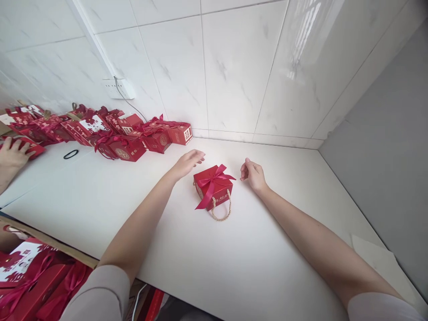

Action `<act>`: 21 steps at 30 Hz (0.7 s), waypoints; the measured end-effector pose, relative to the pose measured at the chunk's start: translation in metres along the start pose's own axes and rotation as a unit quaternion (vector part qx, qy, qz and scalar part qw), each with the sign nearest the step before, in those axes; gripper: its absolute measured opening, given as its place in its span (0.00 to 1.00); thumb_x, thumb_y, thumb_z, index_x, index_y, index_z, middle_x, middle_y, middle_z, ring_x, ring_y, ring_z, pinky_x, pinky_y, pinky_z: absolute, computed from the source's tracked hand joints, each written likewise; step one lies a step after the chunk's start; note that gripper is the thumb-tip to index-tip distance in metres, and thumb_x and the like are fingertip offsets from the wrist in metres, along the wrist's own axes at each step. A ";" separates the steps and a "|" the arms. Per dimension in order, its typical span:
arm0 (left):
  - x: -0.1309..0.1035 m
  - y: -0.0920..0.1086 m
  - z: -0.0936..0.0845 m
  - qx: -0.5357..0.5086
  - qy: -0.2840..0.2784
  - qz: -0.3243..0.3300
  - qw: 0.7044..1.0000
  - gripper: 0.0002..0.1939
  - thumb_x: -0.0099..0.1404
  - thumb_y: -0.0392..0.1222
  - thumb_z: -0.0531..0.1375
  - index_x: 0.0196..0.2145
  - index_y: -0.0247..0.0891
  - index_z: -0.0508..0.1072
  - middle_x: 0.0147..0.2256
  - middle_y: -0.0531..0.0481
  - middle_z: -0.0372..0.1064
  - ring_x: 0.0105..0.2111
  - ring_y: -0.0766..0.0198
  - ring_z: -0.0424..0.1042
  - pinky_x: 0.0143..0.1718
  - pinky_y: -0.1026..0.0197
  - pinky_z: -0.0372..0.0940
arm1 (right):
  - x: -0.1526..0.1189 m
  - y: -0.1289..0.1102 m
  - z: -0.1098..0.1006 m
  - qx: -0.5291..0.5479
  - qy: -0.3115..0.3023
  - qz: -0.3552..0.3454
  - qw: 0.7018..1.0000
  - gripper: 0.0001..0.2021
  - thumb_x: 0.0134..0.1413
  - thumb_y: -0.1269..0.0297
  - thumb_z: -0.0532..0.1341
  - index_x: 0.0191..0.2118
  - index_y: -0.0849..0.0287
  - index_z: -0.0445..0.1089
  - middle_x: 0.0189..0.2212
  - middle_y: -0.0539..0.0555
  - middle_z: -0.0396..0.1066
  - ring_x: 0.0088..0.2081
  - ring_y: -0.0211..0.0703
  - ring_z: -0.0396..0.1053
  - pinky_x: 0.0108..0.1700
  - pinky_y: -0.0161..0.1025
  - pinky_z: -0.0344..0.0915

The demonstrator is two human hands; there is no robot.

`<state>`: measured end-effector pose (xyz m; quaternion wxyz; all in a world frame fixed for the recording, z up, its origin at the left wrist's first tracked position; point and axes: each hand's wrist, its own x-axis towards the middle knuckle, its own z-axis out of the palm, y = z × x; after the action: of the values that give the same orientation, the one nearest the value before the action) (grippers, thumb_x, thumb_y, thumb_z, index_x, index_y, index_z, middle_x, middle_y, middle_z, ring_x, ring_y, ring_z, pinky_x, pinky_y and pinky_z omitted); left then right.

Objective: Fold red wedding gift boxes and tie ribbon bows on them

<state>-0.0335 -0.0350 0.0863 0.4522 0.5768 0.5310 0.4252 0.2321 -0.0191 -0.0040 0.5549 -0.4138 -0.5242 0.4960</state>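
Observation:
A small red gift box point(204, 177) stands on the white table between my hands, touching neither. A crimson ribbon point(211, 180) is tied in a bow across its top, one tail hanging over the front. Gold twisted cord handles point(222, 218) hang from its sides; the near one rests on the table. My left hand point(189, 163) hovers just left of the box, fingers stretched out and holding nothing. To the right of the box, my right hand point(253, 174) is raised with loosely curled fingers slightly apart; I see nothing in it.
Several red gift boxes with ribbons point(129, 149) line the wall at the back left. A black ring point(71, 154) lies near them. Another person's hand point(13, 154) rests on a red box at far left. A carton point(80, 256) of red boxes stands below the table edge.

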 end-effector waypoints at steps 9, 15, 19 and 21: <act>-0.042 0.020 0.052 0.097 -0.071 0.090 0.989 0.41 0.31 0.44 0.77 0.46 0.39 0.74 0.39 0.42 0.73 0.60 0.32 0.57 0.60 0.52 0.48 | 0.009 0.012 -0.012 -0.033 0.024 0.009 0.999 0.26 0.56 0.38 0.56 0.23 0.57 0.66 0.16 0.48 0.64 0.17 0.36 0.65 0.22 0.35 0.66; -0.059 0.016 0.059 0.173 -0.078 0.107 0.976 0.45 0.24 0.42 0.77 0.46 0.37 0.74 0.41 0.41 0.72 0.57 0.31 0.61 0.61 0.50 0.49 | 0.007 0.017 -0.017 -0.054 0.021 0.017 0.998 0.25 0.55 0.40 0.59 0.23 0.59 0.67 0.15 0.48 0.65 0.15 0.36 0.64 0.19 0.32 0.62; -0.098 0.057 0.028 0.160 -0.116 0.027 0.980 0.24 0.40 0.42 0.74 0.37 0.38 0.76 0.33 0.46 0.73 0.50 0.41 0.71 0.58 0.51 0.56 | 0.003 0.021 -0.021 -0.073 0.005 0.020 0.997 0.23 0.56 0.43 0.59 0.24 0.59 0.68 0.16 0.49 0.66 0.15 0.37 0.65 0.20 0.34 0.63; -0.123 0.090 -0.004 0.105 -0.063 -0.033 0.992 0.15 0.49 0.45 0.70 0.32 0.37 0.74 0.32 0.49 0.72 0.46 0.46 0.74 0.55 0.51 0.60 | 0.000 0.022 -0.023 -0.102 0.006 0.014 0.995 0.23 0.57 0.43 0.58 0.24 0.59 0.69 0.17 0.51 0.66 0.16 0.38 0.65 0.21 0.36 0.65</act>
<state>-0.0264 -0.1596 0.1737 0.4357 0.6286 0.5620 0.3149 0.2521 -0.0139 -0.0276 0.5060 -0.4785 -0.5631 0.4450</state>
